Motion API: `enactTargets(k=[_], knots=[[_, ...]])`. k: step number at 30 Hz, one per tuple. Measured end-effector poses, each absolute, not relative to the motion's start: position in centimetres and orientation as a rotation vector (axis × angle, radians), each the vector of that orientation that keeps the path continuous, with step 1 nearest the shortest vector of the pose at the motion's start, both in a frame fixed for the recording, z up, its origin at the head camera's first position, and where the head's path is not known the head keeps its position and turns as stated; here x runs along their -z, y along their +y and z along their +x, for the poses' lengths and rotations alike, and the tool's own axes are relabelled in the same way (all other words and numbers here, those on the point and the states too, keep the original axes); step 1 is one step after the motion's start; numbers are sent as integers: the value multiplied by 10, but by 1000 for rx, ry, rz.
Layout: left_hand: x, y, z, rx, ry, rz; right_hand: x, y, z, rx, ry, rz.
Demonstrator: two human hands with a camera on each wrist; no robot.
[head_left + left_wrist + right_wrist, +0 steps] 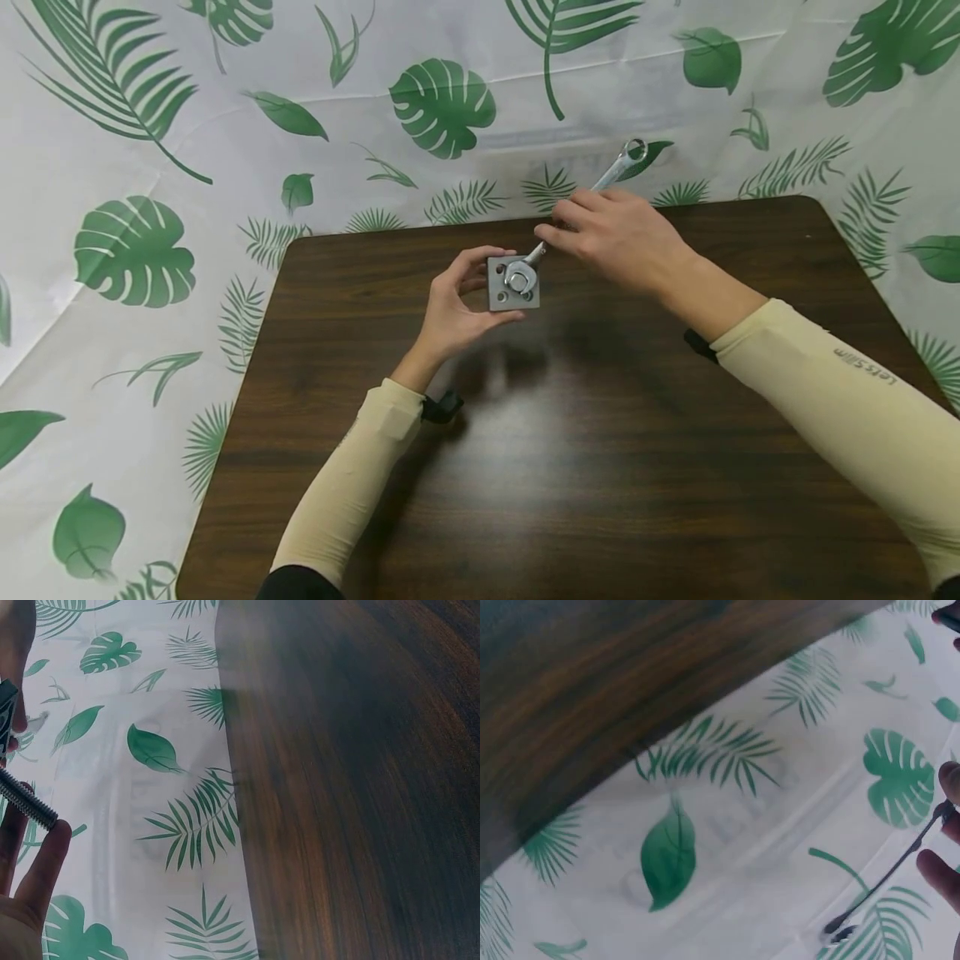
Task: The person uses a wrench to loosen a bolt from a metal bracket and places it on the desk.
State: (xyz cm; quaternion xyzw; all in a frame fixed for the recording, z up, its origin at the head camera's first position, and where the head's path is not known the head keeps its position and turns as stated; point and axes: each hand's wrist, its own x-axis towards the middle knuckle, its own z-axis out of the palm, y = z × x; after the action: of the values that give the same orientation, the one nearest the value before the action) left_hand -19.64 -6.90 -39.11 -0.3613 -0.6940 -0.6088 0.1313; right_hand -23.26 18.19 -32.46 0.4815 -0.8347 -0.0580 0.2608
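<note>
Cream sleeves run up from the near edge toward the left hand [457, 304], whose thumb and curled fingers grip a small square grey plate [513, 283] by its edges, above the middle of the table. 4 holes mark its corners, and a threaded bolt [28, 800] pokes out under it. One wrench [577, 208] end sits on the plate's centre fitting; the right hand [615, 233] pinches its shaft, ring end pointing past the far edge. Dark wood table [600, 467] lies bare around both arms. Leaf-print white cloth [135, 250] covers everything beyond it.
</note>
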Motion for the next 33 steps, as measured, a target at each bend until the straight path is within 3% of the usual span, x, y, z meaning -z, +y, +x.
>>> enactTargets(k=[13, 20, 33], knots=[[394, -69, -197, 1772, -2039, -1088, 308, 173, -243, 335, -2032, 1403], [393, -70, -197, 1747, -2039, -1075, 310, 183, -240, 301, -2066, 1291], [395, -75, -202, 1717, -1969, -988, 340, 201, -194, -180, -2527, 1076]])
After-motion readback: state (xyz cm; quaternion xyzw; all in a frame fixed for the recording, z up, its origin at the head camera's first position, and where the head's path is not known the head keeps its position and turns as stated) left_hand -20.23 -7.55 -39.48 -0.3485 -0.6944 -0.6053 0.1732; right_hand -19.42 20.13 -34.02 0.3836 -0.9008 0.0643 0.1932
